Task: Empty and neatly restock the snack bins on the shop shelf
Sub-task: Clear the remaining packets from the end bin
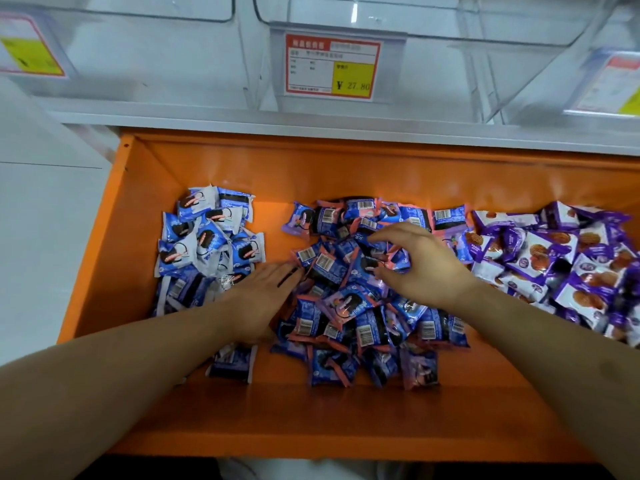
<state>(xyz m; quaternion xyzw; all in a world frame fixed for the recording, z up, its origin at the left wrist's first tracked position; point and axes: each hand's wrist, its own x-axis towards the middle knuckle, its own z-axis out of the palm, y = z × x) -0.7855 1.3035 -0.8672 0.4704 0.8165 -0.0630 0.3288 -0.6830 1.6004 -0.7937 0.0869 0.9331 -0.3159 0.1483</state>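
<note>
1. Resting flat on the orange tray (214, 410), the left hand (263, 299) lies with straight fingers pressed against the left edge of the middle heap of blue-and-pink snack packets (346, 306)
2. The right hand (412, 265) hovers over the top of that heap, fingers curled and thumb drawn in, pinching at a packet beneath them
3. A heap of blue-and-white snack packets (204, 237) sits to the left, just beside the left hand
4. A heap of purple-and-white snack packets (561, 258) lies on the right of the tray, touching the middle heap
5. Clear plastic bins (519, 46) stand on the shelf above, one bearing a red-and-yellow price label (330, 65)
</note>
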